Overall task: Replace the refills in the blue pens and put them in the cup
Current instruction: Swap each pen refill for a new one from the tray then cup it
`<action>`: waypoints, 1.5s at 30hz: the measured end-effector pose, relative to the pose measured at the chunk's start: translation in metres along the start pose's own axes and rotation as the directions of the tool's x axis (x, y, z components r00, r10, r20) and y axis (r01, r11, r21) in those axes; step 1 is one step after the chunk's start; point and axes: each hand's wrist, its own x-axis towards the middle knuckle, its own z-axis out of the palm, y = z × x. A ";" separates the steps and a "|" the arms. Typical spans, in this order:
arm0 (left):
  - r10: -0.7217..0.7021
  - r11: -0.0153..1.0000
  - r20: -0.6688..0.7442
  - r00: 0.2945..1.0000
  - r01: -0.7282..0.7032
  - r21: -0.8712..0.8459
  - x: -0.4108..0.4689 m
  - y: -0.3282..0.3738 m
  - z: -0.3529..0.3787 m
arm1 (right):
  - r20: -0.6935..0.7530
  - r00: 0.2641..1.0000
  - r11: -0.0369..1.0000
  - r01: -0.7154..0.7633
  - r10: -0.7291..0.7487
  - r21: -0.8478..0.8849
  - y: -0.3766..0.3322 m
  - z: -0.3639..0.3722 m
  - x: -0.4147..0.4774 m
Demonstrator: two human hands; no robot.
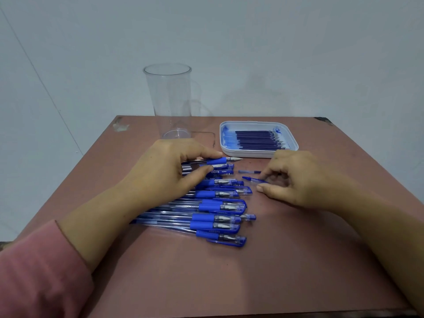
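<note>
A reddish-brown desk (275, 260) carries a loose row of clear-barrelled blue pens (218, 205), lying side by side with their tips to the right. Most of them wear transparent caps with blue clips.

The left hand (165, 171) rests over the far end of this row. Its grip is closed on one uncapped blue pen (220, 160), the farthest of the row: the forefinger lies along the pen's blue rubber collar, the thumb sits just below it, and the bare metal tip points right.

The right hand (296, 180) lies on the desk just right of the pens. Its grip is narrow, with thumb and forefinger pinching one end of a small clear-and-blue pen cap (251, 179). A second short blue piece (249, 172) lies on the desk just beyond it; I cannot tell what it is.

Behind the right hand sits a white rounded plastic tray (252, 154) stained with blue ink, holding a layer of dark blue refills (257, 140) laid parallel. A tall clear plastic cup (168, 99) stands upright at the far edge of the desk, beyond the left hand and left of the tray, with no pens in it. A pink sleeve (39, 271) covers the left forearm.
</note>
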 end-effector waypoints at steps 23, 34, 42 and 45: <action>-0.034 0.994 -0.068 0.997 0.027 -0.102 -0.001 0.005 0.006 | -0.380 0.916 0.963 0.208 -0.129 0.174 -0.023 0.007 0.007; 0.020 0.999 -0.110 0.994 -0.026 -0.048 -0.001 0.014 0.007 | -0.479 0.871 0.944 0.240 -0.106 0.228 -0.039 0.017 0.011; -0.104 0.952 0.102 0.989 0.069 0.299 -0.020 0.020 -0.010 | -0.231 0.953 0.726 0.017 0.197 0.687 -0.037 0.002 0.015; -0.280 0.910 0.197 0.940 0.195 0.365 -0.040 0.023 -0.014 | -0.260 0.940 0.686 0.040 0.221 0.727 -0.030 -0.010 0.021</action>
